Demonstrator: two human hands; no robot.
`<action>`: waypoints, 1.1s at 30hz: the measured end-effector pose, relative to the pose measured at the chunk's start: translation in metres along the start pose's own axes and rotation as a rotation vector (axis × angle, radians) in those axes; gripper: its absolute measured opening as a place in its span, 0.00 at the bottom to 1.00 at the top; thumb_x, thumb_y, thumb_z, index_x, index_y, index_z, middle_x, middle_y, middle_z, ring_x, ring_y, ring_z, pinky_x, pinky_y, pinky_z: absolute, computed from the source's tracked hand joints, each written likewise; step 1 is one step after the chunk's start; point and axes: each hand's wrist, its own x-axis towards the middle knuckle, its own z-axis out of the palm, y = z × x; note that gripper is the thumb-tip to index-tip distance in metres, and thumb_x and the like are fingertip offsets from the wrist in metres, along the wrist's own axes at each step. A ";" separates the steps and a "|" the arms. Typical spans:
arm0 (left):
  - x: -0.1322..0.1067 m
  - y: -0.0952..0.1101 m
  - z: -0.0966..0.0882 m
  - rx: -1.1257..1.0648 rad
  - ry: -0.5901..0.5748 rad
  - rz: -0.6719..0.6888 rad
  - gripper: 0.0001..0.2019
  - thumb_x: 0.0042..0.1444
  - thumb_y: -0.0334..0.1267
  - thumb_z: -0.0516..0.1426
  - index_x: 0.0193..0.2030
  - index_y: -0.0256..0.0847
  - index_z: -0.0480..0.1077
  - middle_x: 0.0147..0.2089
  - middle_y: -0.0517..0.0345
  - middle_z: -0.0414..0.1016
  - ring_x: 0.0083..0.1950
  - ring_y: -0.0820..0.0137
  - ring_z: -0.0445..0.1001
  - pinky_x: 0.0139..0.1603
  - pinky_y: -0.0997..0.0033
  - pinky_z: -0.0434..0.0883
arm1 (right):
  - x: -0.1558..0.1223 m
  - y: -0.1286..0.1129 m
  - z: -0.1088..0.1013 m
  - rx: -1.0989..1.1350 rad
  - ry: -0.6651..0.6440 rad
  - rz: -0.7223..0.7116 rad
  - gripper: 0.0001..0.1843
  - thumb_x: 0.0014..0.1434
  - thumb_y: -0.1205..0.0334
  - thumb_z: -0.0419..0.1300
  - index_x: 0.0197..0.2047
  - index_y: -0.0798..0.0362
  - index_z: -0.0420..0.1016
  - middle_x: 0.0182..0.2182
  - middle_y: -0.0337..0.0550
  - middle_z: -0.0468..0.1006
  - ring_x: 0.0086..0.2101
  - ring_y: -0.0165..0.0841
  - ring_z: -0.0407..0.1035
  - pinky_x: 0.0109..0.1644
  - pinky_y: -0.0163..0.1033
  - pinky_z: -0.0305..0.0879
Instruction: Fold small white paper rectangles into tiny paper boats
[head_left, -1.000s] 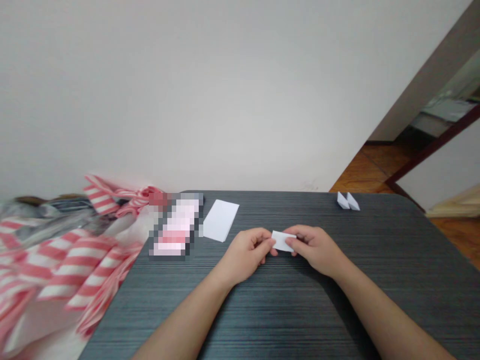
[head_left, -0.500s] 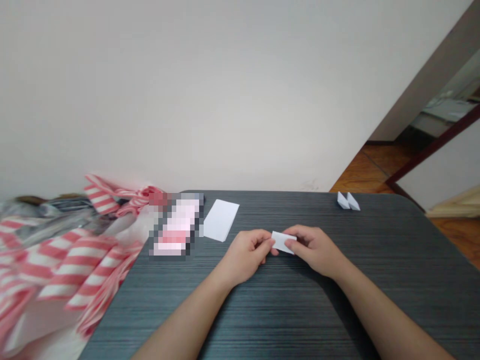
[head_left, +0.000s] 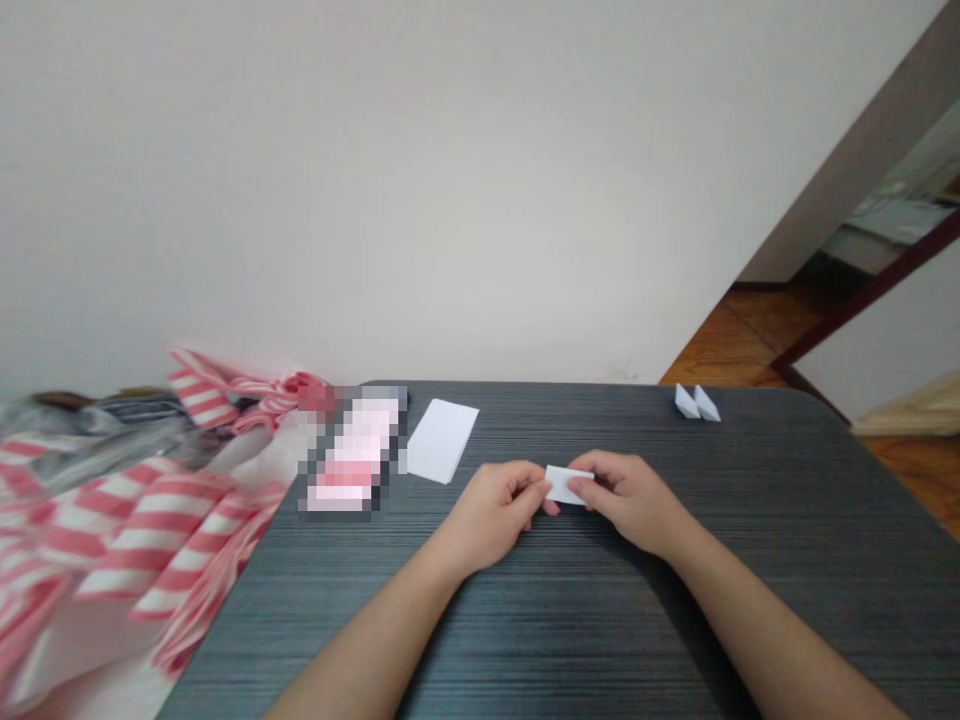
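A small folded piece of white paper sits between my hands, just above the dark table. My left hand pinches its left end between thumb and fingers. My right hand holds its right end, with the fingertips covering part of it. A flat white paper rectangle lies on the table beyond my left hand, not touching it. Far off towards the back right edge stand two small folded paper pieces, pointed and close together.
The dark grey wood-grain table has rounded corners. A pixelated pink-and-white object lies at its left. Red-and-white striped fabric is heaped beyond the left edge. A white wall stands behind, with wooden floor at the right.
The folded paper has turned slightly and now lies more level between my fingers. My right fingers have shifted a little on it. Everything else stays in place.
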 end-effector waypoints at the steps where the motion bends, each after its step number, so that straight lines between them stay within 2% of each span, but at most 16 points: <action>1: 0.000 -0.001 0.000 0.012 0.004 0.008 0.16 0.63 0.42 0.52 0.31 0.38 0.76 0.20 0.64 0.67 0.22 0.76 0.64 0.25 0.78 0.60 | 0.000 -0.001 0.000 -0.011 -0.002 -0.006 0.08 0.61 0.62 0.59 0.36 0.54 0.79 0.26 0.39 0.78 0.27 0.31 0.67 0.30 0.33 0.59; 11: -0.002 0.000 -0.001 0.101 -0.008 0.076 0.15 0.62 0.40 0.53 0.32 0.38 0.78 0.21 0.63 0.69 0.23 0.75 0.62 0.26 0.78 0.56 | 0.001 -0.013 0.001 -0.085 -0.008 -0.173 0.08 0.63 0.63 0.58 0.38 0.52 0.79 0.32 0.42 0.80 0.33 0.33 0.72 0.38 0.36 0.64; 16: -0.002 0.002 -0.001 0.111 -0.012 0.092 0.15 0.62 0.39 0.53 0.31 0.38 0.79 0.22 0.62 0.69 0.22 0.76 0.59 0.24 0.77 0.54 | 0.003 -0.013 0.002 -0.089 0.003 -0.185 0.09 0.64 0.62 0.58 0.35 0.53 0.79 0.30 0.42 0.79 0.32 0.33 0.72 0.38 0.36 0.64; 21: -0.002 0.001 0.000 0.129 -0.011 0.107 0.16 0.63 0.40 0.52 0.31 0.37 0.79 0.23 0.61 0.72 0.23 0.75 0.61 0.25 0.76 0.55 | 0.003 -0.014 0.003 -0.077 0.015 -0.172 0.10 0.63 0.63 0.58 0.32 0.53 0.78 0.28 0.41 0.78 0.30 0.32 0.70 0.36 0.35 0.63; 26: -0.002 -0.001 0.000 0.129 -0.015 0.136 0.17 0.63 0.41 0.52 0.31 0.38 0.79 0.25 0.60 0.74 0.25 0.75 0.64 0.27 0.76 0.57 | 0.004 -0.012 0.005 -0.048 0.027 -0.164 0.06 0.61 0.64 0.59 0.34 0.53 0.78 0.30 0.41 0.78 0.30 0.31 0.70 0.35 0.35 0.62; 33: -0.002 -0.002 0.002 0.159 -0.017 0.131 0.16 0.63 0.41 0.53 0.31 0.38 0.79 0.24 0.61 0.74 0.24 0.75 0.63 0.26 0.76 0.56 | 0.005 -0.015 0.005 -0.041 0.034 -0.181 0.10 0.62 0.65 0.58 0.31 0.53 0.77 0.28 0.41 0.77 0.30 0.32 0.70 0.35 0.35 0.63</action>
